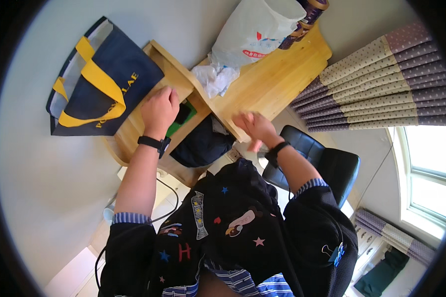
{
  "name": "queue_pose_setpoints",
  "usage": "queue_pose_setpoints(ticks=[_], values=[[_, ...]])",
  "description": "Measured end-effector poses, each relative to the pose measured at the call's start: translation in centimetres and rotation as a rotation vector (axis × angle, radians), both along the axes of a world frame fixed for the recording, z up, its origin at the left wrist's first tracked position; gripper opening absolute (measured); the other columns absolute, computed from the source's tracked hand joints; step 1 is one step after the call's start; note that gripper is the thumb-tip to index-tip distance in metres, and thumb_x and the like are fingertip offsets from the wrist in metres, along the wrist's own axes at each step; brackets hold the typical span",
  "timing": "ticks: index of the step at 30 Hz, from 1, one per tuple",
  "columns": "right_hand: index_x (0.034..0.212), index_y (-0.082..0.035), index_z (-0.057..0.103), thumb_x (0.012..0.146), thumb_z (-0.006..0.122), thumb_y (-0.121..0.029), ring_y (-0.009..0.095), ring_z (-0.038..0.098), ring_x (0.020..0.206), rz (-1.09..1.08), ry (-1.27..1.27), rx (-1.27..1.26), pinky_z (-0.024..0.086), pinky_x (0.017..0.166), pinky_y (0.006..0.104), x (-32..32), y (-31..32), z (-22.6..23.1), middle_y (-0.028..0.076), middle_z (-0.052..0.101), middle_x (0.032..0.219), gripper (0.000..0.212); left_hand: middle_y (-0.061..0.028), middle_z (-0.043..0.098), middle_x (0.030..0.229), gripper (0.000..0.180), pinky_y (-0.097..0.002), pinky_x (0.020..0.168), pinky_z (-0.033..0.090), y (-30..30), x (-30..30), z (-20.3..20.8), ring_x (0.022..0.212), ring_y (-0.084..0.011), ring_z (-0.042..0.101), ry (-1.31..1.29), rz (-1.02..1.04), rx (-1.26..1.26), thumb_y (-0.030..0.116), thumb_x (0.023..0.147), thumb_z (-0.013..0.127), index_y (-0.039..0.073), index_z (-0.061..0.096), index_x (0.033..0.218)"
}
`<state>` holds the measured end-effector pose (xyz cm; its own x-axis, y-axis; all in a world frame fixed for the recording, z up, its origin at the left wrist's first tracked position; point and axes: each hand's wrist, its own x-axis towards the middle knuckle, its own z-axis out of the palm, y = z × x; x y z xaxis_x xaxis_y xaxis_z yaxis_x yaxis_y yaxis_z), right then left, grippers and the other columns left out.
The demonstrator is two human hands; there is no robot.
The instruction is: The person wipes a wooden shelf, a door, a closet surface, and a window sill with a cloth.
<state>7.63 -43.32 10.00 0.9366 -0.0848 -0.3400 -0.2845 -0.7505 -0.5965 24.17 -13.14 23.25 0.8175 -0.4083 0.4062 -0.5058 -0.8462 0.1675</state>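
Note:
My left hand is above the wooden shelf unit, close to a navy tote bag with yellow handles. Its fingers are curled in, and whatever they may hold is hidden. Past the desk's front corner, my right hand is slightly blurred, thumb and fingers apart, with nothing visible in it. Under my left hand, an open compartment shows a green item with something dark on it. Below that lies a bundle of dark cloth. Both wrists wear black bands.
A white plastic bag and crumpled white plastic sit on the wooden desk, with purple containers behind. A black chair stands right of my right hand. Patterned curtains hang by the window.

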Motion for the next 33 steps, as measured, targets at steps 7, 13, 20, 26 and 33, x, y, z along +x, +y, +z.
queue_pose_setpoints(ticks=[7, 13, 20, 26, 33], values=[[0.132, -0.004, 0.061, 0.103, 0.059, -0.025, 0.031, 0.053, 0.135, 0.168, -0.773, 0.619, 0.042, 0.111, 0.0381, 18.6, 6.9, 15.0, 0.018, 0.058, 0.141, 0.036, -0.0176, 0.073, 0.078, 0.048, -0.0558, 0.066, 0.054, -2.9, -0.2, 1.4, 0.075, -0.0429, 0.07, 0.284, 0.31, 0.067, 0.053, 0.1, 0.052, 0.011, 0.067, 0.082], [0.1, -0.003, 0.061, 0.101, 0.048, -0.018, 0.042, 0.064, 0.102, 0.139, -0.348, 1.021, 0.051, 0.089, 0.0451, 18.8, 8.4, 11.3, 0.022, 0.067, 0.104, 0.02, -0.0177, 0.074, 0.083, 0.043, -0.0523, 0.068, 0.057, -4.6, 0.4, 0.6, 0.077, -0.0401, 0.072, 0.267, 0.459, 0.181, 0.046, 0.1, 0.052, 0.011, 0.07, 0.083], [0.095, -0.005, 0.063, 0.101, 0.048, -0.022, 0.038, 0.07, 0.093, 0.197, -0.144, 0.735, 0.052, 0.084, 0.0463, 17.4, 5.8, 8.6, 0.023, 0.071, 0.094, 0.024, -0.0126, 0.071, 0.078, 0.024, -0.0494, 0.064, 0.054, -5.7, 1.2, -0.2, 0.072, -0.0365, 0.069, 0.089, 0.327, 0.079, 0.029, 0.093, 0.059, 0.011, 0.065, 0.079], [0.098, -0.007, 0.069, 0.101, 0.057, -0.034, 0.042, 0.067, 0.092, 0.201, -0.55, 0.723, 0.053, 0.08, 0.0469, 28.8, 10.3, 13.4, 0.022, 0.07, 0.095, 0.03, -0.0112, 0.068, 0.073, 0.021, -0.0472, 0.062, 0.053, -6.1, 1.6, -0.6, 0.068, -0.0352, 0.067, 0.076, 0.304, 0.066, 0.027, 0.091, 0.062, 0.011, 0.064, 0.077], [0.121, -0.01, 0.063, 0.104, 0.047, -0.038, 0.044, 0.067, 0.104, 0.157, -0.297, 0.738, 0.052, 0.092, 0.0504, 30.3, 9.2, 5.5, 0.026, 0.071, 0.115, 0.036, -0.0106, 0.068, 0.072, 0.019, -0.0455, 0.061, 0.053, -7.5, 1.6, -0.1, 0.067, -0.0342, 0.067, 0.066, 0.279, 0.023, 0.025, 0.089, 0.063, 0.012, 0.065, 0.076]])
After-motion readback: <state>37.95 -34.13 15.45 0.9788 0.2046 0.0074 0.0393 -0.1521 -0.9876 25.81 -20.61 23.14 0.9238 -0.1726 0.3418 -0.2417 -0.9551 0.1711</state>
